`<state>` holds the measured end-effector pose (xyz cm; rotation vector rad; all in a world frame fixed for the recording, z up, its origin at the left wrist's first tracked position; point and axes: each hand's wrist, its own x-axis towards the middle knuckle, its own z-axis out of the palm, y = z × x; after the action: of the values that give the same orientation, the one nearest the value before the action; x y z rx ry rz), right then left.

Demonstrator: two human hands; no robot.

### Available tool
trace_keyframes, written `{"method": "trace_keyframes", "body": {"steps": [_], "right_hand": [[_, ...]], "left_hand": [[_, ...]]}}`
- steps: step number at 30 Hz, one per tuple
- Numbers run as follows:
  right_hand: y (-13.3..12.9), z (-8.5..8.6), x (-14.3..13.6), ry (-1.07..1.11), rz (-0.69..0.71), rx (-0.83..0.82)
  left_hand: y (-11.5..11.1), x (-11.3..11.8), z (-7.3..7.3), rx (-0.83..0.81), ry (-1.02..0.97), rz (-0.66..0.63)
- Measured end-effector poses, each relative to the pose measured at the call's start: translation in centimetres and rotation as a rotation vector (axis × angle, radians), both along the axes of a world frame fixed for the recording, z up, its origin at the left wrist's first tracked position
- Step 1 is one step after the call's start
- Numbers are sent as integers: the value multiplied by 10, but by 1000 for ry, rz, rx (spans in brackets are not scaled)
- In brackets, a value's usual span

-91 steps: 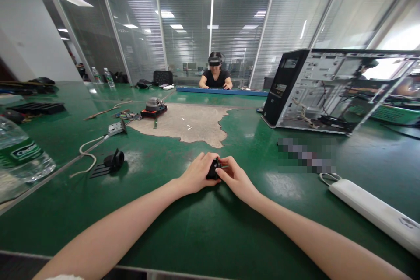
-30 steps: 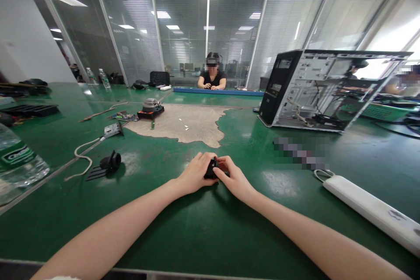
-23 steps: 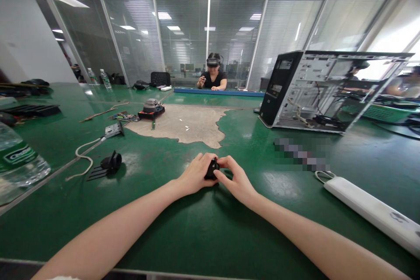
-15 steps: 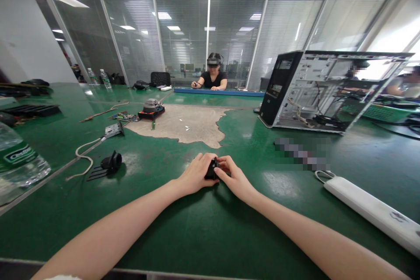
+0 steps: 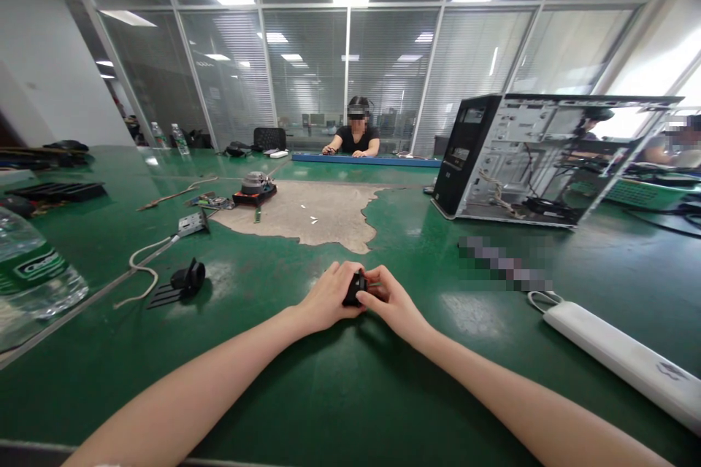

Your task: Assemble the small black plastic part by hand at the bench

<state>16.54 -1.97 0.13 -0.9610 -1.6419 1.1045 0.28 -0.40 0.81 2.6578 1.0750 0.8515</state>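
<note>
Both hands meet over the green tabletop (image 5: 307,387) around a small black plastic part (image 5: 354,290), whose exact kind I cannot make out. My left hand (image 5: 329,297) is wrapped over it from the left, hiding much of it. From the right, my right hand (image 5: 390,300) pinches its edge, thumb against the near side and fingers behind. To the left lies another black plastic piece (image 5: 189,276) with a round collar and flat prongs.
An open computer case (image 5: 476,160) stands at right, near a white power strip (image 5: 618,357). A water bottle (image 5: 38,266) is at far left. A metal bracket (image 5: 191,222), cord, and heatsink with fan (image 5: 255,187) lie beyond. A person (image 5: 358,135) sits opposite.
The camera has tilted slightly upward, so the scene sits a little lower. Both hands keep their hold on the black part, with the right fingers shifted slightly.
</note>
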Motion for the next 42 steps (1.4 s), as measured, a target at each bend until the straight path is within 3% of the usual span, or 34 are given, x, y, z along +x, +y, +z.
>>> {"method": "trace_keyframes", "body": {"steps": [5, 12, 20, 26, 35, 42], "right_hand": [[2, 2, -3, -53, 4, -34], [-13, 5, 0, -258, -43, 251], [1, -1, 0, -34, 17, 4], [-6, 3, 0, -43, 98, 31], [1, -3, -2, -33, 14, -8], [-5, 1, -1, 11, 98, 14]], "left_hand": [[0, -1, 0, 5, 13, 15], [0, -1, 0, 21, 32, 5], [2, -1, -2, -18, 10, 30], [3, -3, -4, -28, 8, 15], [2, -3, -5, -35, -8, 15], [2, -3, -4, -45, -25, 10]]}}
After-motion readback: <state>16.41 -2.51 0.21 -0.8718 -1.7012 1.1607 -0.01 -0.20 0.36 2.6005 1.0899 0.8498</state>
